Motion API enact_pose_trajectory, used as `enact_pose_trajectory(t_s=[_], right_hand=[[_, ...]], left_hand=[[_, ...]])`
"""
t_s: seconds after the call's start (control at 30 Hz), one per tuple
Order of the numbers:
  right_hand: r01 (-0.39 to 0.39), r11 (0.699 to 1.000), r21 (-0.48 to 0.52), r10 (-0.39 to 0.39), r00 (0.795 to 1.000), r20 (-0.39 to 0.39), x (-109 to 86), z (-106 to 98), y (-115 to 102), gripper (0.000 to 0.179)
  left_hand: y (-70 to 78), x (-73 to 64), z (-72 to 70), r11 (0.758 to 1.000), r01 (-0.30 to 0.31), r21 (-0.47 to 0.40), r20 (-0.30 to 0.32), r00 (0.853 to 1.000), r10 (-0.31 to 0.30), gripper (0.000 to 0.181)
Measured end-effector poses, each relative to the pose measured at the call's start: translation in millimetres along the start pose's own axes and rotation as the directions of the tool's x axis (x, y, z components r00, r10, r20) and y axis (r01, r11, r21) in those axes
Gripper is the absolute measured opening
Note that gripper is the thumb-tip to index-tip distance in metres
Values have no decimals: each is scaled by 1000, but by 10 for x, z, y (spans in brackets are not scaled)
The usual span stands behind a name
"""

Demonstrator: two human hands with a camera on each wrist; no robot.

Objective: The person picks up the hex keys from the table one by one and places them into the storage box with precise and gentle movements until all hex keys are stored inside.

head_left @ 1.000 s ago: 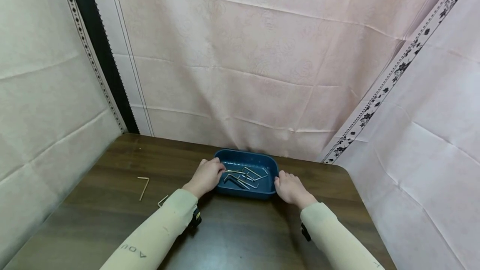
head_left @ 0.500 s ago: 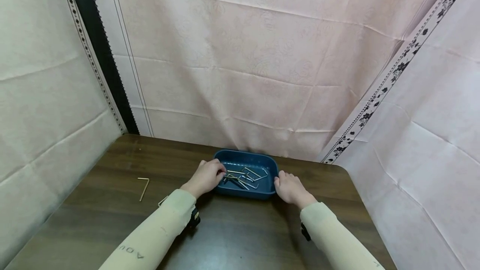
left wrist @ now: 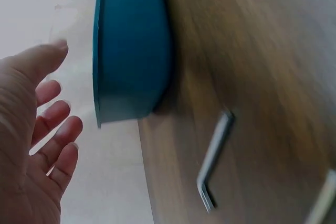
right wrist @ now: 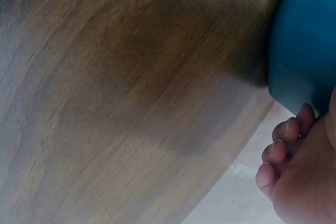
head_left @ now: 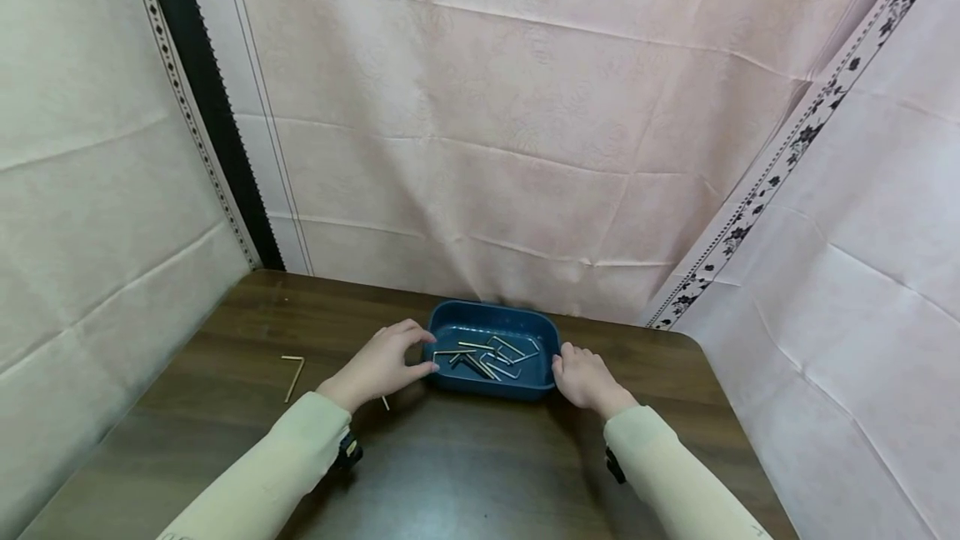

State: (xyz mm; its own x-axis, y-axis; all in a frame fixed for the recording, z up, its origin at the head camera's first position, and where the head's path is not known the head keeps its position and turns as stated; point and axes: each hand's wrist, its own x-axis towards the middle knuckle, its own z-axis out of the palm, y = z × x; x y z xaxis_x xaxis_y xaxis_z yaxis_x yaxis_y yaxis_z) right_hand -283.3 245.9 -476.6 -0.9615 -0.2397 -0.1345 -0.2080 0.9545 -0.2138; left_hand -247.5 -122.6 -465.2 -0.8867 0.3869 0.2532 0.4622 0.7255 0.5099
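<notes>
A blue tray (head_left: 483, 387) with several L-shaped hex keys (head_left: 476, 346) in it stands near the back of the table. My left hand (head_left: 378, 367) is just left of the tray, its thumb and fingers apart and holding nothing; the left wrist view shows the palm and spread fingers. My right hand (head_left: 585, 379) grips the tray's right end, fingers curled at the rim. Beneath my left hand lies a silver hex key (left wrist: 214, 150), largely covered in the head view. Further left on the table is a gold-coloured hex key (head_left: 297, 377).
The brown wooden table (head_left: 480, 465) has rounded back corners. A pale cloth curtain (head_left: 465, 148) hangs right behind the tray, with more cloth at both sides. A dark strip (head_left: 217, 107) shows between the curtains at left.
My left hand has let go of a hex key, which now lies at the tray's left end. The hand has drawn back leftward and its fingers have spread. My right hand stays put.
</notes>
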Motion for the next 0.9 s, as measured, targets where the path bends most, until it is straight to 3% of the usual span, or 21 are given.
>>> enact_pose_trajectory(t_s=[0.4, 0.7, 0.9], right_hand=[[0, 1000, 5, 0, 1000, -8, 4, -7, 14, 31], [15, 1000, -18, -16, 1000, -14, 5, -26, 0, 29], [21, 999, -33, -21, 1000, -17, 10, -1, 4, 30]], left_hand=[[-308, -326, -171, 997, 74, 10, 54, 996, -74, 53], [-605, -421, -113, 994, 98, 49, 105, 989, -102, 56], [-737, -458, -63, 993, 87, 76, 107, 990, -95, 57]])
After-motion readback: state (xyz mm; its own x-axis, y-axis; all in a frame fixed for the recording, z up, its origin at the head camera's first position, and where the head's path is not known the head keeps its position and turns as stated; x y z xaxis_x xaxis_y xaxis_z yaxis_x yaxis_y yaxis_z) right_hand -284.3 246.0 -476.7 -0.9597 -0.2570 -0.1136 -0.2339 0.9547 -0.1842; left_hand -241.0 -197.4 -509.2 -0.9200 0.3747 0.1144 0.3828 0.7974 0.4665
